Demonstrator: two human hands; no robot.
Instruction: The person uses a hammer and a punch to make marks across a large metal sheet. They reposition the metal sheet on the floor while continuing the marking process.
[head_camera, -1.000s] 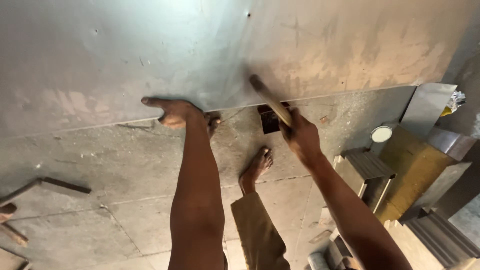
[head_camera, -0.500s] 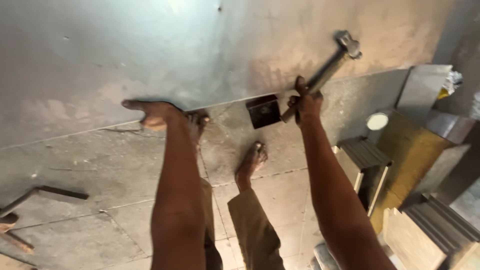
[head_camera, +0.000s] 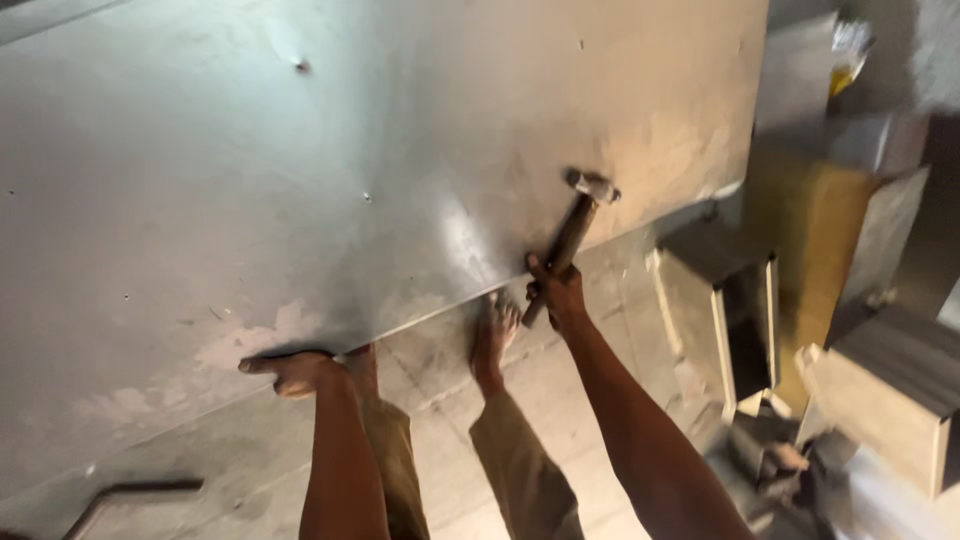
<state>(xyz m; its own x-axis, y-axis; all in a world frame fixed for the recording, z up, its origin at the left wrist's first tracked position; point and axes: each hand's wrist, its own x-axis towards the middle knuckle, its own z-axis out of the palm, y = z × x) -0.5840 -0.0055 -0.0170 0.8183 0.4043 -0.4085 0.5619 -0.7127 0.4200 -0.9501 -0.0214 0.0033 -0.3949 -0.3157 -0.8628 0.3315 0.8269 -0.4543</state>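
The right hand (head_camera: 556, 292) gripped a hammer (head_camera: 575, 232) raised over the metal sheet (head_camera: 330, 170). The left hand (head_camera: 292, 371) pressed flat on the sheet's near edge, over the floor (head_camera: 200, 450). Hammering looked unfinished.

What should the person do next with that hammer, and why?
Probably bring the hammer down onto the metal sheet near its edge. The right hand grips the handle with the head over the sheet, while the left hand presses the sheet's edge, steadying it.
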